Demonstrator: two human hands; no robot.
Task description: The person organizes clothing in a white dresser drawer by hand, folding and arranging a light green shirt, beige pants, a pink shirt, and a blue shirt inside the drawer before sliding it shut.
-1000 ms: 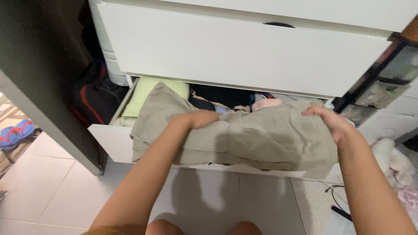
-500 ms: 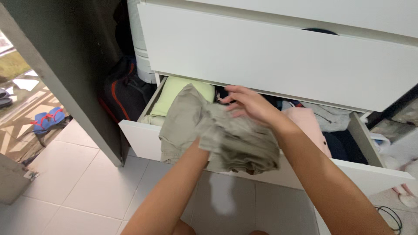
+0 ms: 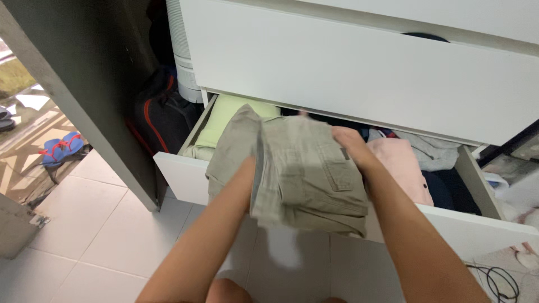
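Your left hand (image 3: 251,178) and right hand (image 3: 349,147) both grip the folded khaki trousers (image 3: 306,171), which span crosswise between them above the open drawer (image 3: 185,174)

The folded trousers (image 3: 306,171) sit between both sets of fingers, over the front edge of the open drawer (image 3: 179,174). Right of the right hand (image 3: 351,147), a folded top (image 3: 401,165) lies in the drawer; left of the left hand's fingers, a folded shirt (image 3: 224,118).
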